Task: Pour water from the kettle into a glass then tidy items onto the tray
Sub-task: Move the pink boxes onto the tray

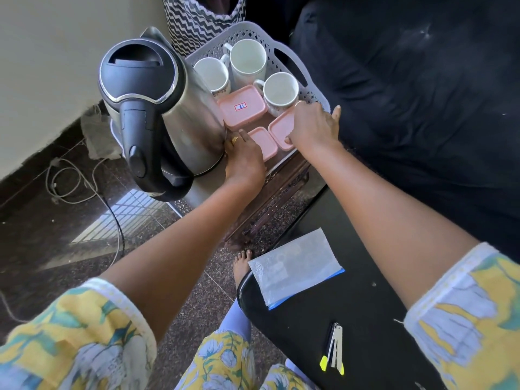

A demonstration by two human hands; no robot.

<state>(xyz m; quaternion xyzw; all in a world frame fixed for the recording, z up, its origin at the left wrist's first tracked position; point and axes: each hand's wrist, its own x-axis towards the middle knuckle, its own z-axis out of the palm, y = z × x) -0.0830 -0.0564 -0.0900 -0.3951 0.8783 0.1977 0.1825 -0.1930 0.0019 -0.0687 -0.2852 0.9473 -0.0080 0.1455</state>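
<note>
Both hands are down at the tray (pixel 284 38), a pale grey plastic basket with perforated lattice walls and a cut-out handle on its far right rim. The left hand (pixel 244 159) lies flat on the near left edge, fingers pressed together over the smallest pink box (pixel 263 140), a gold ring showing. The right hand (pixel 315 128) covers the near right corner, fingers spread, thumb tip on the lid of a second pink box (pixel 281 130); whether it grips that box, I cannot tell. A third, larger pink container (pixel 242 110), rounded and matte, sits mid-tray with a small white sticker, red-bordered, blue digits that look like 61 upside down. Three glossy white mugs (pixel 247 61) stand upright along the far side, empty-looking inside.

Crowding the tray's left wall is the kettle (pixel 157 108), brushed steel body, shiny black lid and thick black handle, looming large and blocking the near left rim. A cable (pixel 112 215) trails across the speckled dark floor. Nearer, on a black surface, lie a clear zip bag (pixel 295 266) with a blue edge and a metal nail clipper (pixel 334 350).
</note>
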